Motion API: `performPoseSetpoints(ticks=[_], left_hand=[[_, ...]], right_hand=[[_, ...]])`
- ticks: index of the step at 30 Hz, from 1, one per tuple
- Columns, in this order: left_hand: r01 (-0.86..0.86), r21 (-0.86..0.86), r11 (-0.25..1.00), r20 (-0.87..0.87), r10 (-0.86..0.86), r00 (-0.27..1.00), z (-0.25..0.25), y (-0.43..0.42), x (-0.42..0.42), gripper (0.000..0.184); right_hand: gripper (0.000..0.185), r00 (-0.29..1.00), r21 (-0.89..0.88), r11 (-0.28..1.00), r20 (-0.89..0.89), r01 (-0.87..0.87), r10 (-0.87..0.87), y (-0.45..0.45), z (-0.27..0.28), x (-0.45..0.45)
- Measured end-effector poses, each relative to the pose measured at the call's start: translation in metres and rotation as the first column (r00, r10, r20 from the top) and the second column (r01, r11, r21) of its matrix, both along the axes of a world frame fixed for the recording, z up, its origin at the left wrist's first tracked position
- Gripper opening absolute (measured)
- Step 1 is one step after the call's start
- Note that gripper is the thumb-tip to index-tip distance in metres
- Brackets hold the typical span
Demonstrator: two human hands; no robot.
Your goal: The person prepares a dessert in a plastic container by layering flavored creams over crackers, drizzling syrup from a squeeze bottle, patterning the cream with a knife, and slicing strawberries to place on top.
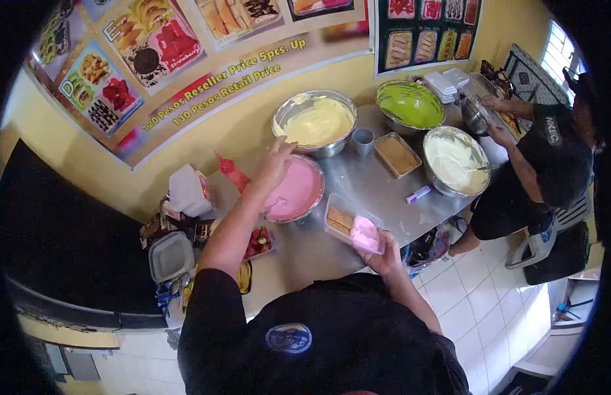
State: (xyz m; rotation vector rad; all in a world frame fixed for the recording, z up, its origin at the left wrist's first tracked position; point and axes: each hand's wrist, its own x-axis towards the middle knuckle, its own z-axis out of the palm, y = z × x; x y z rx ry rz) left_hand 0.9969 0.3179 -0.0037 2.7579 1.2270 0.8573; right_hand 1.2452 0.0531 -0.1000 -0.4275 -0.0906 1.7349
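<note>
My right hand [386, 255] grips a clear plastic tub [333, 227] by its near end. Inside the tub are brown crackers [340, 218] and a mound of pink cream [365, 233] at the end nearest my hand. My left hand [276, 162] is at the far left rim of a metal bowl of pink cream [297, 187], its fingers bent; what they hold, if anything, is hidden. Just beyond that hand stands a larger metal bowl of pale yellow cream [317, 123]. A red squeeze bottle [232, 172] leans beside my left forearm.
Bowls of green cream [411, 104] and whitish cream [455, 160], a grey cup [363, 140] and a crumb-filled tray [398, 155] stand on the metal table [368, 181]. A box of strawberries [259, 242] lies under my left arm. A co-worker [549, 151] handles a metal bowl at right.
</note>
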Motion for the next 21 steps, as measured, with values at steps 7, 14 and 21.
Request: performPoseSetpoints(ticks=[7,14,21], left_hand=[[0.05,-0.196,0.979,-0.13,-0.077,0.988,0.011,0.12,0.035,0.017],[-0.2,-0.03,0.979,-0.695,0.124,0.708,-0.038,0.167,0.092,0.021],[-0.139,-0.15,0.979,-0.298,0.089,0.951,-0.029,0.144,0.079,0.019]], right_hand=[[0.061,0.997,0.074,0.995,0.004,0.071,-0.071,-0.004,0.006,0.012],[0.071,0.981,0.05,0.998,0.193,-0.036,0.026,0.01,-0.007,0.022],[0.06,0.944,-0.152,0.988,0.329,0.018,0.033,0.046,0.012,0.027]])
